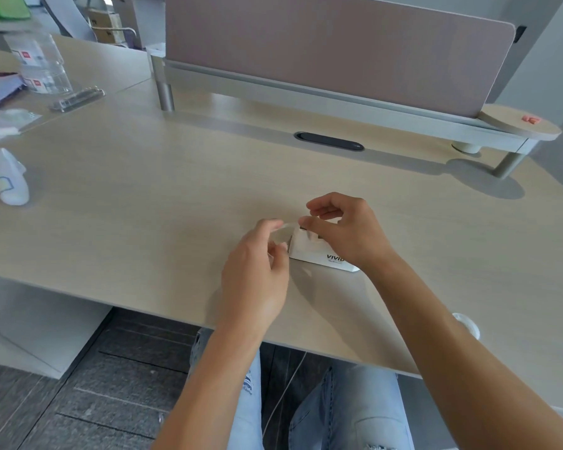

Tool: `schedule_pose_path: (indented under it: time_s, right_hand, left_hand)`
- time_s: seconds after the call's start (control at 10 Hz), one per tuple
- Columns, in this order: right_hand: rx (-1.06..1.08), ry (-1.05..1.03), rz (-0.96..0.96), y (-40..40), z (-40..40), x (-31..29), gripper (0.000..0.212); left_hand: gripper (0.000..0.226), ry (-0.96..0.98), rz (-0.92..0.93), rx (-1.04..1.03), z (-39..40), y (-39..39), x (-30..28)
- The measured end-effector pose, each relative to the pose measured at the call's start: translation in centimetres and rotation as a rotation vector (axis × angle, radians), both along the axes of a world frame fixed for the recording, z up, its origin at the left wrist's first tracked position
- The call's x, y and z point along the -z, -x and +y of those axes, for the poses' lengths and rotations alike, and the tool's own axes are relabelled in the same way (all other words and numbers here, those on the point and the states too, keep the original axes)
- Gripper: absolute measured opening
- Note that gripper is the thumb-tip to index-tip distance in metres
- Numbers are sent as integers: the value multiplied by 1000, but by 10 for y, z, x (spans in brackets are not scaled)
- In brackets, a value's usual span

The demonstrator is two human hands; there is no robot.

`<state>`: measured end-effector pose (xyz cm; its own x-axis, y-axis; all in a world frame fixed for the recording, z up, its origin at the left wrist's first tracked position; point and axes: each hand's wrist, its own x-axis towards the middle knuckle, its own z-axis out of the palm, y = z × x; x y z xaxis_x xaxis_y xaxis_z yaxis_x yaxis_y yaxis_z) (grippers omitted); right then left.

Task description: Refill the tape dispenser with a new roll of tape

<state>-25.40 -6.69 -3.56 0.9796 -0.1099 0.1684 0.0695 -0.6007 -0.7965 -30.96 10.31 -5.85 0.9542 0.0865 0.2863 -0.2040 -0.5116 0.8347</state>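
One white tape dispenser (319, 253) sits on the desk (143, 196), its long axis running left to right, cutter end toward the left hand (257, 274). Two hands flank it: the left pinches a clear tape strip (281, 233), while the right hand (342, 232) covers the dispenser's top, its grip unclear. Far left of the dispenser lies one white bottle (9, 181); behind stands one partition (335, 50).

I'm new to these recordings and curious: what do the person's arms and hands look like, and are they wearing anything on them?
Both arms are bare right up to the bottom edge of the picture, with no sleeves in view. The left hand and right hand wear no gloves, and no rings, watch or bracelets show. Below the desk, the person wears light blue jeans with ripped patches.
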Motion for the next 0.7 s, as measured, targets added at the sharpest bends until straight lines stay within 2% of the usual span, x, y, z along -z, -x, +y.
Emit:
schedule_pose_path:
  time_s: [0.3,0.5,0.7]
  right_hand:
    - [-19,-22,-23,3,-3,2,21]
    - [-19,-40,-32,7,-5,2,23]
    - [33,-101,-103,8,-5,6,26]
  left_hand:
    - [55,-180,18,69,-10,10,0]
    - [51,-288,81,66,-13,4,0]
    - [50,-277,86,31,-14,3,1]
